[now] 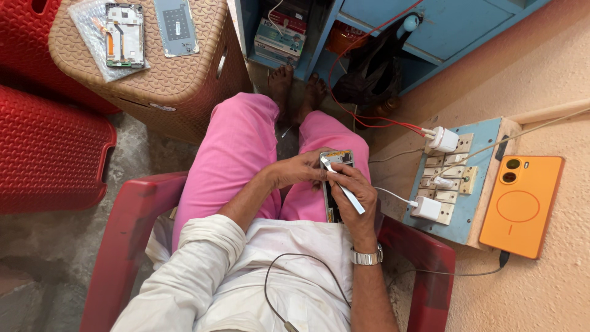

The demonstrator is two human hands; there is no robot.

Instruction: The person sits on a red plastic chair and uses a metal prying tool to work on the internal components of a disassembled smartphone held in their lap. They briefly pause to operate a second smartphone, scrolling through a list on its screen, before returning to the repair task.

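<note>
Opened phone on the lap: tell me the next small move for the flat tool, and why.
Probably work the thin white flat tool a little further along the edge of the opened dark phone. The right hand holds the tool with its tip at the phone's upper end, while the left hand steadies the phone on the pink-trousered lap.

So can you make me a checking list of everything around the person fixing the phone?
Surface: no table; the work rests on the lap, pink trousers, in a red plastic chair.
Job's things: opened phone with its insides showing; white flat tool.
Clutter: phone frame on bubble wrap and a grey back panel on a brown woven stool.
Hands: left hand steadies the phone; right hand holds the tool.
Cables: red wires; white chargers in a switchboard; orange phone plugged in.
Surroundings: blue cabinet, red crates.
</note>
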